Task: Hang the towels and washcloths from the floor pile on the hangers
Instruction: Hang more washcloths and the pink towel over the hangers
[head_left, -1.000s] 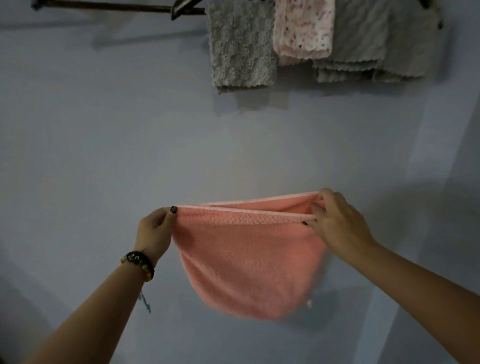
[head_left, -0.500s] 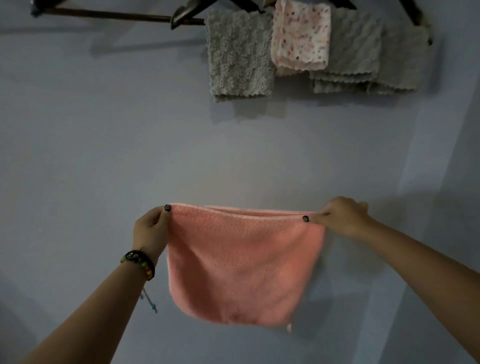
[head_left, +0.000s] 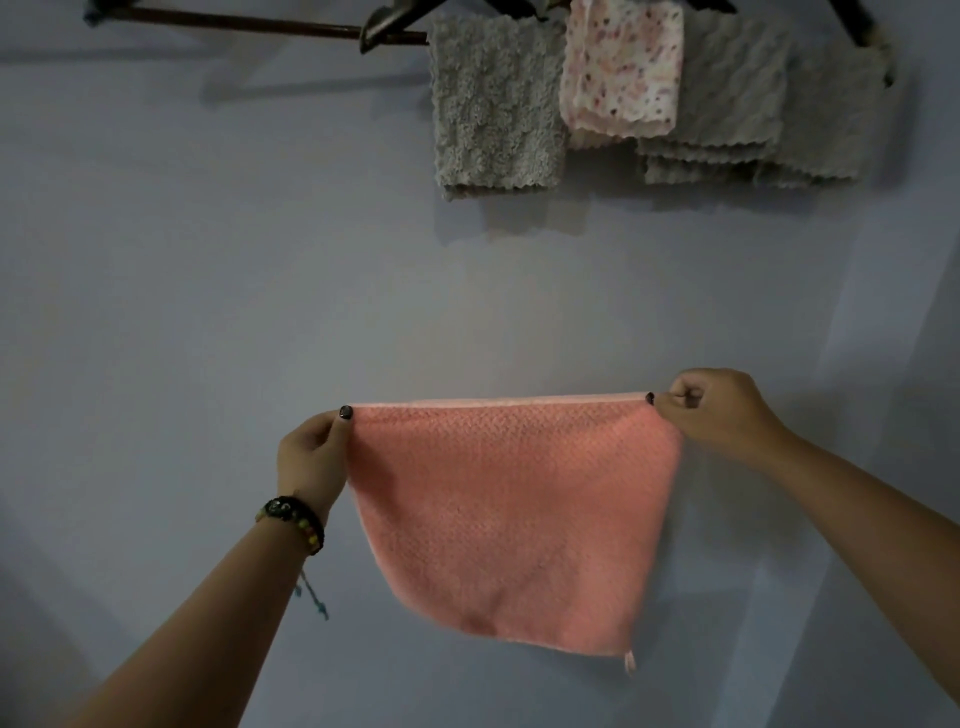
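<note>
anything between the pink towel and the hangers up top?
Nothing visible. The pink towel is stretched between the left hand and right hand, with only bare wall up to the rod. Grey washcloths and a floral cloth already fill the right side.

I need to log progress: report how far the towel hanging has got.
Done: several grey cloths and a floral cloth already hang from the hangers by the rod. In hand: the left hand and right hand pinch a pink towel stretched flat, not yet hung. The floor pile is out of view, so the remainder is unknown.
</note>
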